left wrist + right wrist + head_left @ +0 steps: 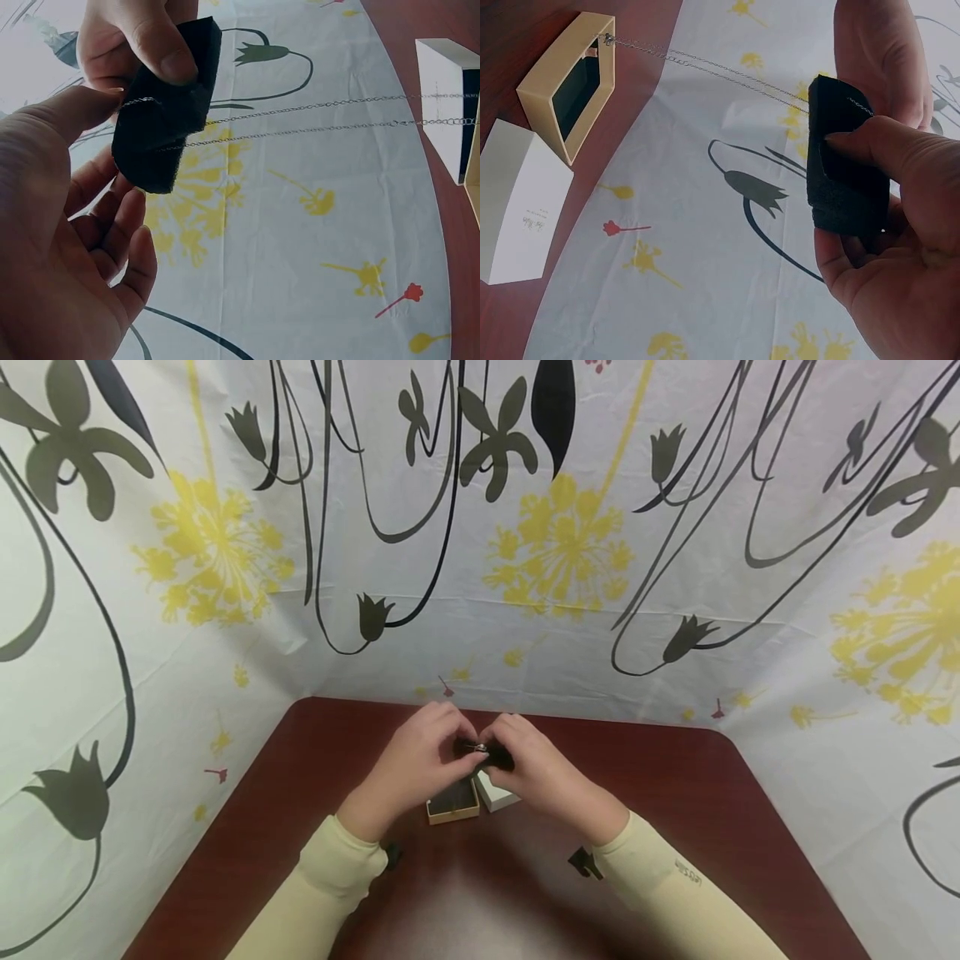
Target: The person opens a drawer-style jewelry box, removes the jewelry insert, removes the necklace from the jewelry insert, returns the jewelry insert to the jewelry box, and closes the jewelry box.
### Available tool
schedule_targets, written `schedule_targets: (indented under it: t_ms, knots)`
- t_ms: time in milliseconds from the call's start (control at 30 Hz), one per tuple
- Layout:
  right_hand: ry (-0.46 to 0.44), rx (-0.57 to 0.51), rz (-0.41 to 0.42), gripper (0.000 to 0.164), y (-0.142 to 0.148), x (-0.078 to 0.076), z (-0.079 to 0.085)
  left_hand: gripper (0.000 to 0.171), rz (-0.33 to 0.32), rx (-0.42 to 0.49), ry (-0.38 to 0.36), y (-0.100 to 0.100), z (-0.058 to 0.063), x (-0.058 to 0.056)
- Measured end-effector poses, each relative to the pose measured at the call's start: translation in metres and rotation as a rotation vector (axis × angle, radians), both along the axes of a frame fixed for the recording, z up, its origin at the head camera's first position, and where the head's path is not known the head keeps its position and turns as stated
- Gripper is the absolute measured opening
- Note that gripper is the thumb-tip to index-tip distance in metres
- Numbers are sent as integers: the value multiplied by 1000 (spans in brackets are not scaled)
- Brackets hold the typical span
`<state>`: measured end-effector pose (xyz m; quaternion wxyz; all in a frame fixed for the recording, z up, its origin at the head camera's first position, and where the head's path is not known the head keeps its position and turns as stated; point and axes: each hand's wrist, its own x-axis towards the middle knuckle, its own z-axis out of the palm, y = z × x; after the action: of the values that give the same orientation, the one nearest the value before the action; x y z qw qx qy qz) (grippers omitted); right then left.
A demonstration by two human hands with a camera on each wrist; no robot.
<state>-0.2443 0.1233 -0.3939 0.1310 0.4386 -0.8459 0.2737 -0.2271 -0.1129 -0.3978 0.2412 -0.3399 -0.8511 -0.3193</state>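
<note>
Above the table, both hands meet at a black jewellery-box insert pad with a fine silver chain necklace threaded over it. My right hand grips the pad, its thumb across the face and its fingers behind, as the right wrist view shows. Thumb and forefinger of my left hand pinch a short end of chain at the pad's edge; the other fingers curl loosely by it. Two strands of chain hang from the pad towards the tan box base. What the left fingertips hold is partly hidden.
The box base, dark inside, sits on the reddish-brown table beneath the hands. Beside it lies the white lid with small print. A flower-patterned sheet walls the table's back and sides.
</note>
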Motion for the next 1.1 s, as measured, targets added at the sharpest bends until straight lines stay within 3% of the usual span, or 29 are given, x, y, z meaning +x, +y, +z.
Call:
schedule_targets:
  t_ms: [633,1100]
  knots:
    - [-6,21,-12,33,0,0,-1,20,-22,6,-35,9,-6,-1]
    - [11,11,-3,33,0,-3,-4,12,-6,18,3,9,-1,1]
